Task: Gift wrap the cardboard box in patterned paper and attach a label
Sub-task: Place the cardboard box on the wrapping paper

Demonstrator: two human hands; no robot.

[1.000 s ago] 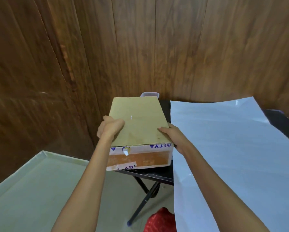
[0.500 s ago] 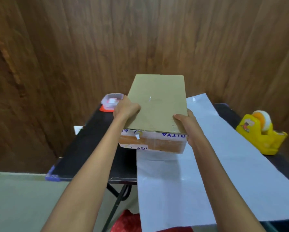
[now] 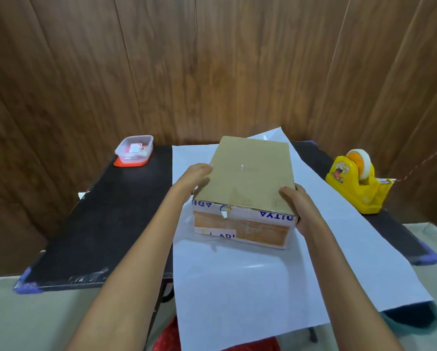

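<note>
A brown cardboard box (image 3: 250, 173) with white tape and blue letters on its near side rests on a large white sheet of paper (image 3: 237, 287) spread over the black table (image 3: 98, 224). My left hand (image 3: 195, 173) grips the box's left edge. My right hand (image 3: 294, 201) grips its near right corner. The sheet shows its plain white side and hangs over the table's front edge.
A yellow tape dispenser (image 3: 359, 186) stands at the table's right. A clear plastic tub (image 3: 134, 148) on a red lid sits at the back left corner. A wood-panelled wall rises just behind the table. Something red (image 3: 166, 338) lies on the floor below.
Both hands have carried the box from the table's left side to the right and set it down on the middle of the white sheet. The view has swung right.
</note>
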